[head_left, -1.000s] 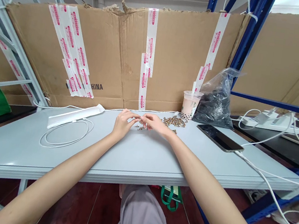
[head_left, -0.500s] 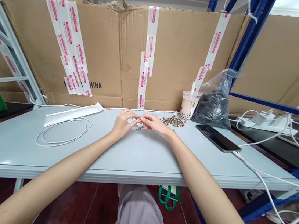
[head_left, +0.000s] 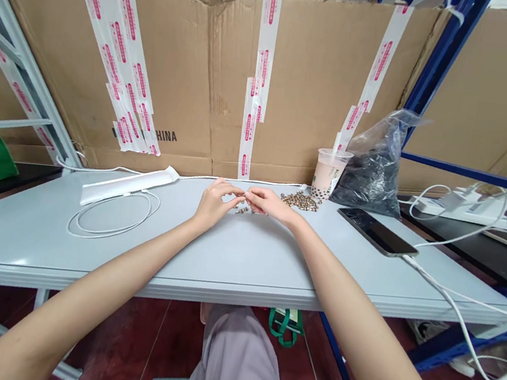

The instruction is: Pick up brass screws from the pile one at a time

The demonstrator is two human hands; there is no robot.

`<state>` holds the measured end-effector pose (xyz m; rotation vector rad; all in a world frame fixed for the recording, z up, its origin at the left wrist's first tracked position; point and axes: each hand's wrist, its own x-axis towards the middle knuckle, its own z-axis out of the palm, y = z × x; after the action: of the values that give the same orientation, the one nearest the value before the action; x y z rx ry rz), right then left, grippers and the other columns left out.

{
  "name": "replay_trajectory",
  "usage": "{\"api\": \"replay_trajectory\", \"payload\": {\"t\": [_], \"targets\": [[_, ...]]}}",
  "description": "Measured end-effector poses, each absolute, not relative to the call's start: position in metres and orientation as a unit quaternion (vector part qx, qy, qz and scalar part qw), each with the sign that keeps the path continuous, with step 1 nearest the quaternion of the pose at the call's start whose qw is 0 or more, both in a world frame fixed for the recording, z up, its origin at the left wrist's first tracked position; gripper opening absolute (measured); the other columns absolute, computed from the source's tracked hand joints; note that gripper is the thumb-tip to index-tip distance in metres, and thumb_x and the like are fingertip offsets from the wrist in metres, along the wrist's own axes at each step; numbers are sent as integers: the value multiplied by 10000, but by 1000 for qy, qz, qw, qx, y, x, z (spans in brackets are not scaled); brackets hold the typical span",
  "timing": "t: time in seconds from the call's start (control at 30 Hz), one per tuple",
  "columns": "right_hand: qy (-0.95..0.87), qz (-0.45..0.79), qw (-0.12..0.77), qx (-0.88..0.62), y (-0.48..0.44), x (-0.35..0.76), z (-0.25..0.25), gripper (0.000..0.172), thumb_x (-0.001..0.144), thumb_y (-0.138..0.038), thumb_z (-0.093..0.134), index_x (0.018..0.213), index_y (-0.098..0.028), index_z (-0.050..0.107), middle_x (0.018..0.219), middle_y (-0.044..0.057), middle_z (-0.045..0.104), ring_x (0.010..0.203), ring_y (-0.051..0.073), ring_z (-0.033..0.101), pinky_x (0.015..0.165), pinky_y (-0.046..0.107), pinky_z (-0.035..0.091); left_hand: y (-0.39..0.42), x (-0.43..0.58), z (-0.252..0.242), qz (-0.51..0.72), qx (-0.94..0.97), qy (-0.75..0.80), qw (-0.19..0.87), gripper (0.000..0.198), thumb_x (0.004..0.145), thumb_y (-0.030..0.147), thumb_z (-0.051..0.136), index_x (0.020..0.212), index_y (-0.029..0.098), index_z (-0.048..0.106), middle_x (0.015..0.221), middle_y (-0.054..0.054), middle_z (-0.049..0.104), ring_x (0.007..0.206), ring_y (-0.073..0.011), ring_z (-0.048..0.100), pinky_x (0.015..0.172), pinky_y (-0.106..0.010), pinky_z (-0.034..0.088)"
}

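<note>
Above the middle of the grey table point(head_left: 244, 258), my left hand point(head_left: 215, 202) and my right hand point(head_left: 267, 203) meet at the fingertips. Thumb and index finger of each are pinched together. Whatever sits between them is too small and too covered to name. Just below the fingers lie a few small metal pieces point(head_left: 242, 210), partly hidden by my right hand. A larger pile of small gold-brown metal pieces point(head_left: 301, 201) is spread to the right of my right hand.
Behind the pile stands a drink cup point(head_left: 328, 175) with a straw, beside a clear bag of dark pieces point(head_left: 371, 178). A phone point(head_left: 377, 232) with a white cable lies at right. At left are a white strip-like tray point(head_left: 129, 186) and a coiled cable point(head_left: 87, 234). Cardboard point(head_left: 299, 96) walls the back.
The view has shifted slightly, so the table things sit a little further right and higher. Both hands stay together at the fingertips, with only slight finger movement.
</note>
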<state>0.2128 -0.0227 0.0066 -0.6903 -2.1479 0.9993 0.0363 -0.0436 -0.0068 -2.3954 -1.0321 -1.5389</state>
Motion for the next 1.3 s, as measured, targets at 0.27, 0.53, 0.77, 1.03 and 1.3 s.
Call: {"api": "replay_trajectory", "payload": {"t": [0.27, 0.53, 0.77, 1.03, 1.3], "targets": [[-823, 387, 306, -281, -21, 209, 5, 435, 871, -479, 343, 580, -163, 418, 474, -49, 350, 441, 69, 310, 473, 214, 258, -39, 34, -10, -487, -800, -348, 43, 149, 769, 320, 599, 819, 209, 686, 759, -25, 683, 714, -163, 515, 651, -294, 412], [-831, 337, 321, -304, -20, 209, 5, 420, 864, -459, 365, 590, -152, 449, 521, -31, 405, 483, 74, 359, 511, 210, 298, -39, 35, -10, -473, -804, -359, 45, 162, 768, 337, 595, 806, 213, 692, 742, -23, 681, 707, -162, 517, 622, -283, 409], [-815, 173, 266, -485, -20, 228, 17, 464, 884, -463, 307, 713, -141, 595, 609, 42, 570, 563, 124, 508, 590, 242, 348, -38, 35, -11, -433, -825, -363, 22, 162, 752, 345, 605, 804, 219, 692, 768, -26, 681, 751, -169, 531, 633, -282, 418], [-703, -125, 89, -694, -23, 253, 19, 227, 769, -220, 558, 920, -87, 663, 960, 221, 637, 937, 285, 585, 737, 335, 396, -38, 39, -17, -327, -886, -328, -25, 123, 741, 316, 609, 765, 216, 678, 884, -33, 650, 901, -193, 521, 813, -345, 420], [-713, -43, 34, -699, -27, 248, 29, 365, 696, -386, 633, 962, -138, 666, 1007, 181, 638, 953, 287, 582, 752, 356, 425, -29, 27, -16, -317, -872, -372, 37, 202, 790, 362, 539, 894, 233, 653, 1051, -41, 562, 999, -215, 463, 900, -390, 368]]}}
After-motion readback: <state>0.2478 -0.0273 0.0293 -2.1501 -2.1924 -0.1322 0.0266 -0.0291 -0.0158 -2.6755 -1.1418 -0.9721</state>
